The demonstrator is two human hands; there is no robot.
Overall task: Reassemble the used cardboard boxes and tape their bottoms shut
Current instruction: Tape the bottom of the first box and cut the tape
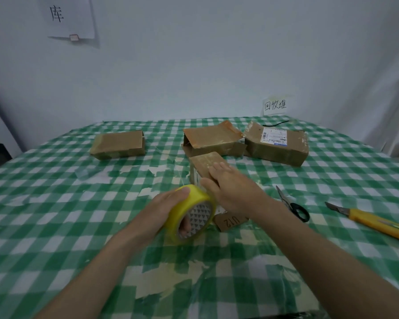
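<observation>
The left hand (171, 208) grips the yellow tape roll (191, 212), fingers curled through its core. Just beside it, the right hand (230, 185) lies flat with straight fingers pressed together on a small cardboard box (205, 163). All stands on a green checked tablecloth (55, 203). Scissors (293, 204) and a yellow knife (373, 222) lie to the right. Three more boxes (119, 145) rest near the pale wall (194, 65), which carries paper signs (275, 105).
</observation>
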